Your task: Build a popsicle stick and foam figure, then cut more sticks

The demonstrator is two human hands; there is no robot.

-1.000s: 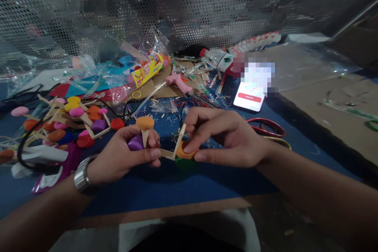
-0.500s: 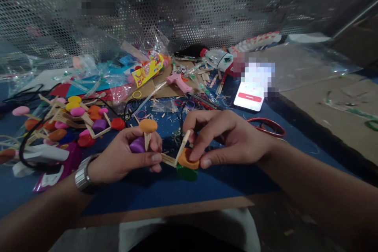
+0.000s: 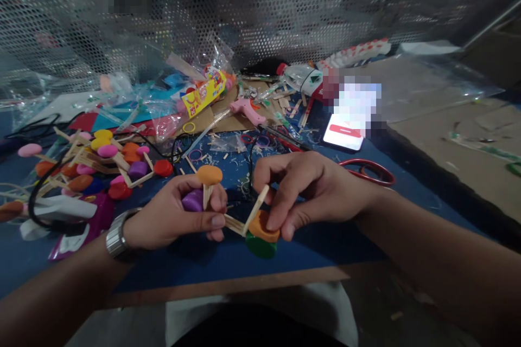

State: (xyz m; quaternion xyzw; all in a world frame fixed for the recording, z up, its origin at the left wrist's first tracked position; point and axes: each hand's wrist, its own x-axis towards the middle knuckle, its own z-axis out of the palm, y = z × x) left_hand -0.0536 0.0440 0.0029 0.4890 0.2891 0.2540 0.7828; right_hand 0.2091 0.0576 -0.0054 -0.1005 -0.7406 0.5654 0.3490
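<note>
My left hand (image 3: pixel 179 209) is closed around one end of a small wooden-stick model (image 3: pixel 235 224). An orange clay disc (image 3: pixel 209 174) tops a short upright stick there, with a purple clay piece (image 3: pixel 193 200) beside it under my fingers. At the model's right end, a slanted stick (image 3: pixel 256 210) rises from an orange clay lump (image 3: pixel 264 226), which sits on a green round cap (image 3: pixel 262 247). Thumb and fingers of my right hand (image 3: pixel 305 195) press on the orange lump from the right. The model is held above the blue table's front part.
Several similar stick-and-clay models (image 3: pixel 106 160) crowd the left, near a purple-and-white packet (image 3: pixel 81 227). Behind lie a pink glue gun (image 3: pixel 249 111), a yellow packet (image 3: pixel 204 95), a plastic bottle (image 3: pixel 301 78), a lit phone (image 3: pixel 345 130) and red-handled scissors (image 3: pixel 370 171).
The model's right end, with the orange lump and green cap, has shifted slightly down and right. My right hand's fingertips moved down with it. The left hand keeps its hold.
</note>
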